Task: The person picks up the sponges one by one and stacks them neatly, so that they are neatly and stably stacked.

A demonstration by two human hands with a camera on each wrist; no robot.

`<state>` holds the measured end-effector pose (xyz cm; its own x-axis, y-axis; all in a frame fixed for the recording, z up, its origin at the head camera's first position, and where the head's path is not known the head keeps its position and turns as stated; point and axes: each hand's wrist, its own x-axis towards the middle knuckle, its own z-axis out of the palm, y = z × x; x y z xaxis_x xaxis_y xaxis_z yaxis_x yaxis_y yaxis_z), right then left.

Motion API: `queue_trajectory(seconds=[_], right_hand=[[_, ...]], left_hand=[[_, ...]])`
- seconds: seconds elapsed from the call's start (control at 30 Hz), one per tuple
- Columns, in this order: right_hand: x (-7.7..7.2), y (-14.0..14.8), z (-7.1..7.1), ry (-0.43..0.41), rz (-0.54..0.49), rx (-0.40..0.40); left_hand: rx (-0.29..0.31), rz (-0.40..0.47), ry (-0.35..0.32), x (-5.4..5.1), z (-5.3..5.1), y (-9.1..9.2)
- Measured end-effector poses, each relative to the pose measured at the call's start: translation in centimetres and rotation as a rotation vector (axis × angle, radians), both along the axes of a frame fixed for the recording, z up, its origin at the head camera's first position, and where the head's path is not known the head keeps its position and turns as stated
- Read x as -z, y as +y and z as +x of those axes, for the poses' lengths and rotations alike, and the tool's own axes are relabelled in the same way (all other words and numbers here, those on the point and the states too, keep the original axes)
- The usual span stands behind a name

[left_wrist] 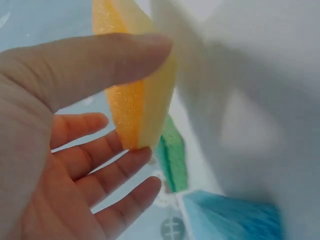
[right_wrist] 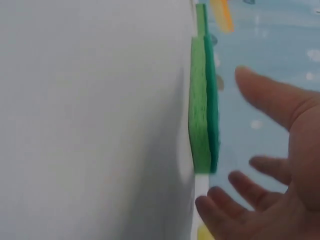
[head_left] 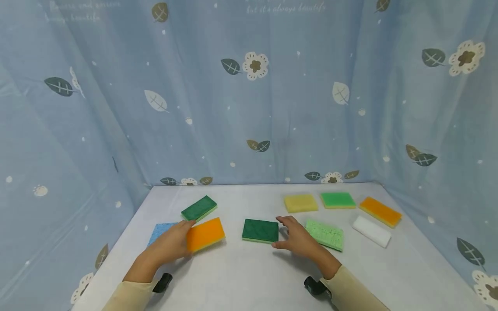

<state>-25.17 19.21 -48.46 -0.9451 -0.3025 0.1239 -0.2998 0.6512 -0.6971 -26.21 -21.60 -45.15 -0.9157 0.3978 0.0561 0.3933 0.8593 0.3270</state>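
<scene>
Pinching orange sponge (head_left: 207, 233), L grip (head_left: 174, 242); dk-grn sponge (head_left: 259, 230) by R grip (head_left: 298, 239).

Curtained-off booth here, a small recording setup by the look: white tbl (head_left: 249, 276), lt-blue fabric (head_left: 218, 116) w/ leaves (head_left: 231, 66), flowers (head_left: 255, 66) & faint lettering (head_left: 285, 7) closing in back, L & R sides, blk wrist cam (head_left: 162, 283) by each sleeve (head_left: 130, 297)! Home, lab or office? Can't tell, rm beyond's hidden.
</scene>
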Motion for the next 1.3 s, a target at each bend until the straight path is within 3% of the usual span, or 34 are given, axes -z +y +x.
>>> queue_trajectory(seconds=[0.13, 0.33, 0.6, 1.03, 1.3], right_hand=[[0.2, -1.1, -0.8, -0.004, 0.046, 0.058], [0.2, -1.8, -1.5, 0.011, 0.054, 0.045], [0.8, -1.7, -1.4, 0.033, 0.13, 0.071], [1.2, -1.3, -1.4, 0.033, 0.04, 0.053], [2.8, -0.7, -1.6, 0.043, -0.04, 0.047]], left_hand=[[0.061, 0.008, 0.042, -0.8, -0.9, 0.8], [0.115, -0.018, 0.097, -1.7, -2.0, 2.2], [0.14, -0.037, 0.052, -1.2, -2.7, 4.3], [0.145, 0.011, 0.032, -1.7, -3.8, 6.3], [0.129, 0.092, 0.014, -1.1, -3.9, 7.3]])
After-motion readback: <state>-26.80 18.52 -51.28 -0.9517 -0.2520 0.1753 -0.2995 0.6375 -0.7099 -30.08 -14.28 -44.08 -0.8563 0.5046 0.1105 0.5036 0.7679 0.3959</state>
